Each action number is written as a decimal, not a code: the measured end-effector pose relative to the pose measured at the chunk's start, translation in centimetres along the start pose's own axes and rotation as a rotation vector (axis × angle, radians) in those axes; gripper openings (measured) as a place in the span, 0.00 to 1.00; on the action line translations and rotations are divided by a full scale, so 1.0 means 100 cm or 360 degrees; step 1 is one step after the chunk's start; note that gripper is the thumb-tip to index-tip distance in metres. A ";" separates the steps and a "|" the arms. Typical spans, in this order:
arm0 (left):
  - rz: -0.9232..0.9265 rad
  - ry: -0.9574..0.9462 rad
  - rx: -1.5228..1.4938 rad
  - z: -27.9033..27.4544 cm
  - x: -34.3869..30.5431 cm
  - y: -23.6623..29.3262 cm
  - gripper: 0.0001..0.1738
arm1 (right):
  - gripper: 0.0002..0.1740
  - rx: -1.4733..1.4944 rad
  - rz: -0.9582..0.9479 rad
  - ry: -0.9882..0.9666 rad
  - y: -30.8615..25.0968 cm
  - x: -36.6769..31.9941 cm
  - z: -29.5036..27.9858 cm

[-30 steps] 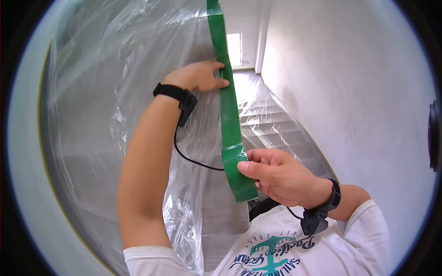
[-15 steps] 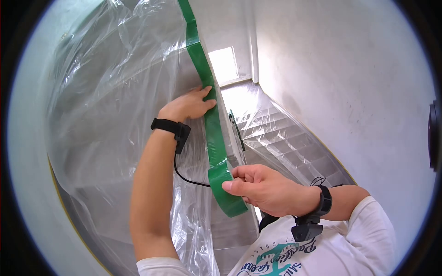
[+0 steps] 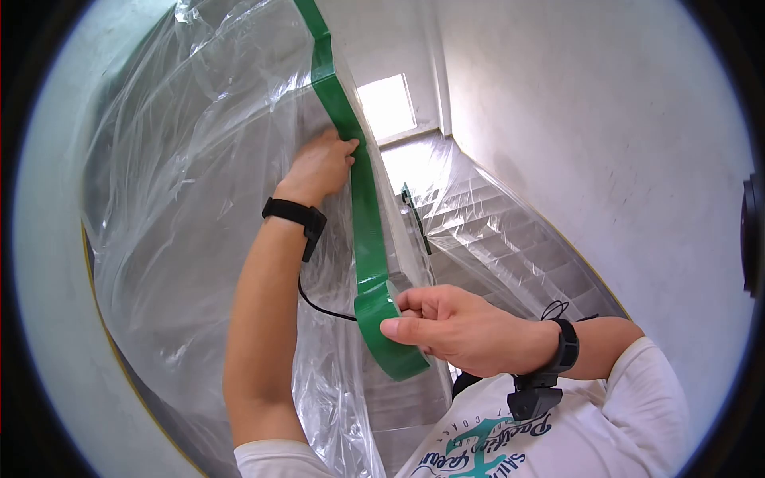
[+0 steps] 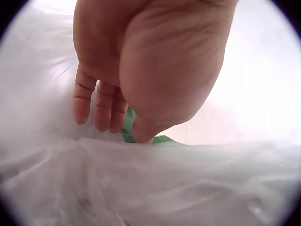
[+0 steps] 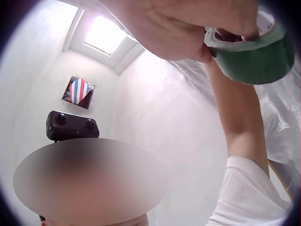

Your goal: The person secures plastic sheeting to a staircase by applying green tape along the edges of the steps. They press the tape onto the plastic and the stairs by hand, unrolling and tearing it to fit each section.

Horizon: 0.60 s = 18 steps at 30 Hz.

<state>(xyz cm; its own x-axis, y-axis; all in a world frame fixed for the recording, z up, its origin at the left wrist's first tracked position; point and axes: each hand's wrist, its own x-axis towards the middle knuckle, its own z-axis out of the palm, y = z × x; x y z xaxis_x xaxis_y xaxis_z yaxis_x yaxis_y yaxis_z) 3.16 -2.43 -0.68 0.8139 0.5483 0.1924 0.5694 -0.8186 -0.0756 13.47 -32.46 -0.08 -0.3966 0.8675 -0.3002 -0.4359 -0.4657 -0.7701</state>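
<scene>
In the head view, a long strip of green tape (image 3: pixel 367 215) runs down the edge of a clear plastic sheet (image 3: pixel 183 231). My left hand (image 3: pixel 321 164) presses on the strip partway along, its fingertips at the tape's edge. In the left wrist view, the fingers (image 4: pixel 104 110) extend toward the wrinkled plastic, and green tape shows behind the thumb. My right hand (image 3: pixel 478 331) grips the roll of green tape (image 3: pixel 382 342) at the strip's lower end, thumb on the outside. The right wrist view shows fingers inside the roll's core (image 5: pixel 265 26).
Plastic-covered stairs (image 3: pixel 510 247) descend at the right, beside a pale wall (image 3: pixel 590 143). A bright window (image 3: pixel 386 105) is beyond the strip. A black cable (image 3: pixel 323 309) hangs from the left wrist strap. In the right wrist view, a striped picture (image 5: pixel 80 92) appears beyond a head-worn camera (image 5: pixel 73 126).
The view has shifted, bringing more of the stairs into sight. My left hand has slid a little along the strip and its fingers have drawn closer together. The right hand still holds the roll.
</scene>
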 end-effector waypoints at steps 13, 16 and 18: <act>-0.0032 0.0186 -0.0355 -0.055 -0.033 0.032 0.16 | 0.14 -0.0013 -0.0159 -0.0075 -0.002 0.005 -0.003; -0.0081 0.0016 -0.0514 -0.108 -0.084 0.075 0.12 | 0.15 -0.0032 -0.0220 -0.0048 0.002 0.010 -0.006; -0.0270 -0.0212 -0.0777 -0.137 -0.122 0.104 0.13 | 0.17 0.0000 -0.0269 -0.0041 0.002 0.009 -0.007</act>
<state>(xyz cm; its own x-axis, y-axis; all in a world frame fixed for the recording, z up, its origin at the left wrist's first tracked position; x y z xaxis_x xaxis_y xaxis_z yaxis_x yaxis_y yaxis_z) -2.40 -19.95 9.61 0.7406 0.6711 0.0338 0.6000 -0.6832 0.4162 13.57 -31.68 -0.89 -0.3385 0.9287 -0.1518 -0.4980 -0.3137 -0.8084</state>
